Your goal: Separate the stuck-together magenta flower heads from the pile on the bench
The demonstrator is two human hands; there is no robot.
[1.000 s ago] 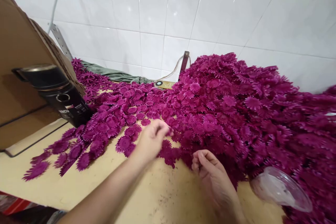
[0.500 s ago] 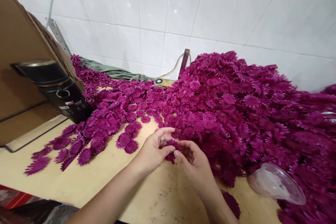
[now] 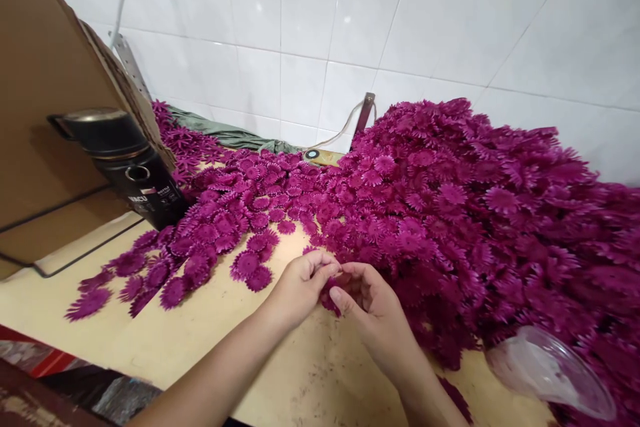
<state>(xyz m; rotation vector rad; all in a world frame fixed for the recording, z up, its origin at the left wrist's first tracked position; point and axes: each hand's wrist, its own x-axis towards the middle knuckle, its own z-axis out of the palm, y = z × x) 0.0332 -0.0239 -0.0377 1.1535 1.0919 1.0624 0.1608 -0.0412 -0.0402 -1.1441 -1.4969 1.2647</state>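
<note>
A magenta artificial flower (image 3: 328, 297) with fringed petals is held low over the table, partly covered by my fingers. My left hand (image 3: 306, 285) is closed, its thumb and forefinger pinched together at the flower's upper edge; what lies right between the tips is hard to see. From the other side, my right hand (image 3: 376, 303) grips the same flower between thumb and curled fingers. Just beyond both hands, a large heap of similar magenta flowers (image 3: 410, 213) rises to the right. A small cluster of flowers (image 3: 253, 267) lies left of my left hand.
On the left, a black vacuum bottle (image 3: 133, 167) stands against a cardboard box (image 3: 55, 107). A clear plastic container (image 3: 550, 370) lies tilted at the heap's lower right. Green cloth (image 3: 230, 133) and a yellow object (image 3: 323, 157) rest by the tiled wall (image 3: 305, 27).
My left thumb has moved up to meet the forefinger, and more of the flower is covered now. The whole view has shifted, so things appear slightly farther right.
</note>
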